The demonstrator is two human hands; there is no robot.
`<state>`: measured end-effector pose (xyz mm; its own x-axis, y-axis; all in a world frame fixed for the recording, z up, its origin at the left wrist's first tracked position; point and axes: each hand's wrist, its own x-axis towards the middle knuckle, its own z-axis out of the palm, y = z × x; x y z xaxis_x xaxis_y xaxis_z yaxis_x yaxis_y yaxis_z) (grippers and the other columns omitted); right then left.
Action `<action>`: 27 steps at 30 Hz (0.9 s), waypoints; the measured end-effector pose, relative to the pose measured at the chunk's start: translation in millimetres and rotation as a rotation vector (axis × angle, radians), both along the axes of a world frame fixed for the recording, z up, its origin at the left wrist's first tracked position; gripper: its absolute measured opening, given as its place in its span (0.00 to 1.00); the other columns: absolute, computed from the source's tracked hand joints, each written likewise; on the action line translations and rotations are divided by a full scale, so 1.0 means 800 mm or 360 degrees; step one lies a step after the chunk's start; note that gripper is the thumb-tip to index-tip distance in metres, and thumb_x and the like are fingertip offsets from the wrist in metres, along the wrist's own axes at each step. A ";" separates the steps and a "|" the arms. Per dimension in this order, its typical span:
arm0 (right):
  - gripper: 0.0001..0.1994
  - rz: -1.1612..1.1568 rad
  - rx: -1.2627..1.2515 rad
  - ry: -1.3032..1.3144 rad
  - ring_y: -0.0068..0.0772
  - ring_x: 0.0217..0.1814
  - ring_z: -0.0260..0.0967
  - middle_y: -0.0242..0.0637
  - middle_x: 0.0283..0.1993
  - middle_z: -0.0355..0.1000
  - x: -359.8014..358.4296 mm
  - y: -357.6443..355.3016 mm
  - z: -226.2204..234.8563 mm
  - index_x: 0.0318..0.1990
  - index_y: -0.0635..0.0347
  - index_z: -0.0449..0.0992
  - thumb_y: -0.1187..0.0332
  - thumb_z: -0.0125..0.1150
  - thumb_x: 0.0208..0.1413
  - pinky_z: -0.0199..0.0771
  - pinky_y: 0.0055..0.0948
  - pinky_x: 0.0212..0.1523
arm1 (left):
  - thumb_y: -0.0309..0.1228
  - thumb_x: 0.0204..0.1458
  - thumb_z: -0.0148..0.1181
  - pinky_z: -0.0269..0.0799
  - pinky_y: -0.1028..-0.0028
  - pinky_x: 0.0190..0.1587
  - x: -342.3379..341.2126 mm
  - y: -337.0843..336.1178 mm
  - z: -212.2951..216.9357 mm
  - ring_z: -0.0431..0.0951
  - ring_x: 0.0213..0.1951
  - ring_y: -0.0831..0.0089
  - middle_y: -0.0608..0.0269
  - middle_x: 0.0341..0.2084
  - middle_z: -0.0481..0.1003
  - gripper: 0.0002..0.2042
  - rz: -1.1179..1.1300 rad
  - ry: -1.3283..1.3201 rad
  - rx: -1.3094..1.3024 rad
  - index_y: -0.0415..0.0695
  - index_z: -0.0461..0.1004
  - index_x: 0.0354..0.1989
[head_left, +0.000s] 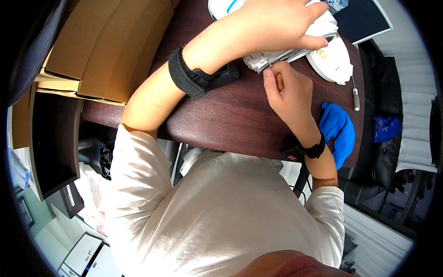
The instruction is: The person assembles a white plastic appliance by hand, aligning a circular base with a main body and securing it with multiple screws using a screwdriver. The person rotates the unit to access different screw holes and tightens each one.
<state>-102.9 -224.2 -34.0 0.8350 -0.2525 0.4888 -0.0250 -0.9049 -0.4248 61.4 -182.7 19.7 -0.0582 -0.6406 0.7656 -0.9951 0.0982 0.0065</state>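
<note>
My left hand [272, 25] lies flat on top of a white plastic device [323, 27] on the dark wooden desk [221, 115], pressing it down. My right hand [286, 87] is curled just below the device's near edge, its fingertips pinched at a small grey part there; what it pinches is too small to tell. Both wrists carry black bands with small black boxes. A round white cover [334, 60] with holes lies right of the hands.
A blue cloth [339, 129] lies near the desk's front right edge, with a small screwdriver [356, 98] above it. Brown cardboard boxes [106, 46] are stacked on the left. A dark flat panel [362, 18] sits at the upper right.
</note>
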 end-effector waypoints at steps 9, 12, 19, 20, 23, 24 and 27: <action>0.08 0.0019 0.0349 0.0058 0.44 0.21 0.73 0.41 0.21 0.72 0.004 0.000 -0.004 0.28 0.58 0.72 0.66 0.59 0.58 0.70 0.38 0.23 | 0.49 0.56 0.54 0.54 0.44 0.65 -0.001 0.001 0.000 0.60 0.63 0.34 0.30 0.57 0.64 0.33 -0.0038 0.0033 0.0007 0.28 0.67 0.57; 0.07 -0.0039 0.0096 0.0012 0.43 0.22 0.73 0.40 0.21 0.71 -0.002 0.005 0.001 0.29 0.58 0.72 0.68 0.59 0.58 0.70 0.38 0.23 | 0.49 0.56 0.54 0.53 0.44 0.65 -0.001 -0.001 0.000 0.60 0.63 0.34 0.30 0.58 0.64 0.33 -0.0018 0.0027 0.0013 0.28 0.67 0.57; 0.06 -0.0041 -0.0267 -0.0127 0.43 0.21 0.72 0.40 0.20 0.70 0.007 -0.004 -0.011 0.30 0.58 0.72 0.68 0.61 0.56 0.70 0.36 0.23 | 0.49 0.55 0.54 0.53 0.44 0.66 -0.002 0.000 0.001 0.59 0.63 0.34 0.30 0.58 0.64 0.33 -0.0011 0.0031 0.0012 0.29 0.67 0.57; 0.06 -0.0015 -0.0001 -0.0064 0.43 0.21 0.72 0.40 0.20 0.70 0.007 -0.003 -0.008 0.30 0.58 0.72 0.68 0.61 0.56 0.70 0.37 0.23 | 0.49 0.55 0.54 0.53 0.44 0.66 -0.002 0.001 0.001 0.59 0.63 0.34 0.30 0.58 0.64 0.33 -0.0020 0.0036 0.0013 0.29 0.67 0.57; 0.07 0.0007 0.0411 0.0032 0.43 0.21 0.72 0.41 0.20 0.70 0.003 0.002 -0.003 0.29 0.59 0.72 0.69 0.61 0.56 0.70 0.37 0.23 | 0.49 0.55 0.54 0.53 0.45 0.66 0.000 0.001 0.001 0.59 0.63 0.35 0.30 0.58 0.64 0.33 -0.0040 0.0039 0.0014 0.29 0.67 0.57; 0.07 -0.0016 0.0292 0.0004 0.43 0.22 0.72 0.41 0.20 0.70 0.001 0.003 -0.003 0.29 0.59 0.72 0.69 0.61 0.57 0.70 0.38 0.23 | 0.49 0.55 0.55 0.53 0.45 0.66 0.000 0.000 0.000 0.59 0.63 0.35 0.30 0.58 0.64 0.33 -0.0032 0.0036 0.0014 0.29 0.67 0.57; 0.07 -0.0066 -0.0018 -0.0086 0.44 0.21 0.72 0.42 0.21 0.71 0.001 0.004 -0.004 0.29 0.60 0.72 0.69 0.60 0.58 0.69 0.37 0.23 | 0.49 0.55 0.55 0.53 0.45 0.66 -0.001 0.001 0.001 0.59 0.63 0.35 0.30 0.58 0.64 0.33 -0.0033 0.0041 0.0031 0.29 0.67 0.58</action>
<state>-101.9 -221.2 -37.0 0.7963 -0.2808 0.5357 -0.0400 -0.9083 -0.4165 60.8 -182.1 20.9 -0.0522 -0.6541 0.7546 -0.9923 0.1187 0.0343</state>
